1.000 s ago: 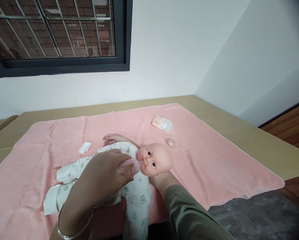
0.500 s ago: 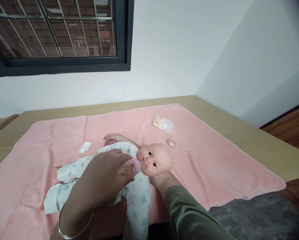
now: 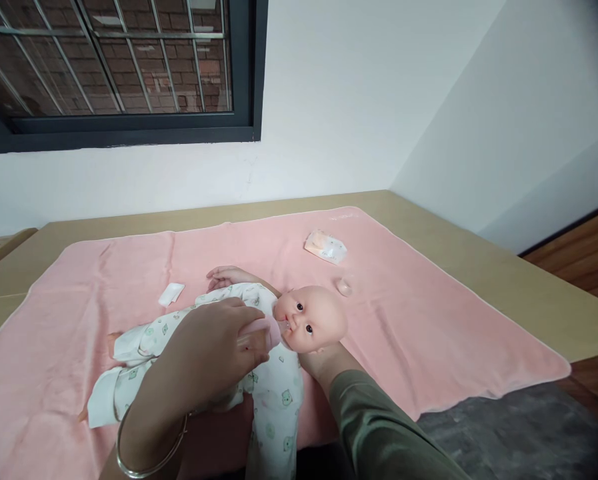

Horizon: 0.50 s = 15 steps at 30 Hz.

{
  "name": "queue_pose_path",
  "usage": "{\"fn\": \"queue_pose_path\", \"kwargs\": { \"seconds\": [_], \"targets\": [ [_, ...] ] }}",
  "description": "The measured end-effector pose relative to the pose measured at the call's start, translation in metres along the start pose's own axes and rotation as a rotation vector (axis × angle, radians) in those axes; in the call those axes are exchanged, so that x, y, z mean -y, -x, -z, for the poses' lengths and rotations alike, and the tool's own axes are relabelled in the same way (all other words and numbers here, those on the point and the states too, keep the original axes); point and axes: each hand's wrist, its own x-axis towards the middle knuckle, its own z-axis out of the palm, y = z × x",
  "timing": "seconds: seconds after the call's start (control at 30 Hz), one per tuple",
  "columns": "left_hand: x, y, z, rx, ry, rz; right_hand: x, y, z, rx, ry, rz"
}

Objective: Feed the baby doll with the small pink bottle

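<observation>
Baby doll [image 3: 309, 319] in white printed romper lies face-up.

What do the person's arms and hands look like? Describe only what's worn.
The left hand is bare, with a thin silver bangle around the wrist and no sleeve showing. The right hand comes out of a long olive-green sleeve. No gloves or rings visible.
</observation>
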Motion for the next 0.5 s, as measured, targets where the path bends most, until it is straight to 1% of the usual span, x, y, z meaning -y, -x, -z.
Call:
{"fn": "queue_pose_path", "kwargs": {
  "seconds": [0.13,0.17,0.27,0.33,0.4,0.43,0.47,0.5],
  "targets": [
    [0.0005,0.0004,-0.0003,-0.017,0.001,-0.017,0.0049,0.0051,-0.002,-0.008,-0.048,-0.078],
    [0.0006,0.0003,-0.0005,-0.019,0.0,-0.019,0.0044,0.0062,-0.0032,-0.032,-0.081,-0.079],
    [0.0009,-0.0003,-0.0015,-0.016,0.003,-0.019,0.0035,0.0082,-0.0065,-0.158,-0.185,-0.021],
    [0.0013,-0.0007,-0.002,-0.015,0.0,-0.014,0.0042,0.0086,-0.0075,-0.216,-0.238,-0.039],
    [0.0018,-0.001,-0.0023,-0.015,-0.007,-0.009,0.005,0.009,-0.0076,-0.198,-0.25,-0.092],
    [0.0021,-0.0012,-0.0024,-0.015,-0.011,-0.008,0.0053,0.0092,-0.0075,-0.173,-0.228,-0.094],
    [0.0024,-0.0014,-0.0026,-0.014,-0.014,-0.008,0.0054,0.0095,-0.0074,-0.152,-0.194,-0.071],
    [0.0027,-0.0015,-0.0027,-0.015,-0.015,-0.007,0.0055,0.01,-0.0073,-0.159,-0.171,-0.018]
  ]
}}
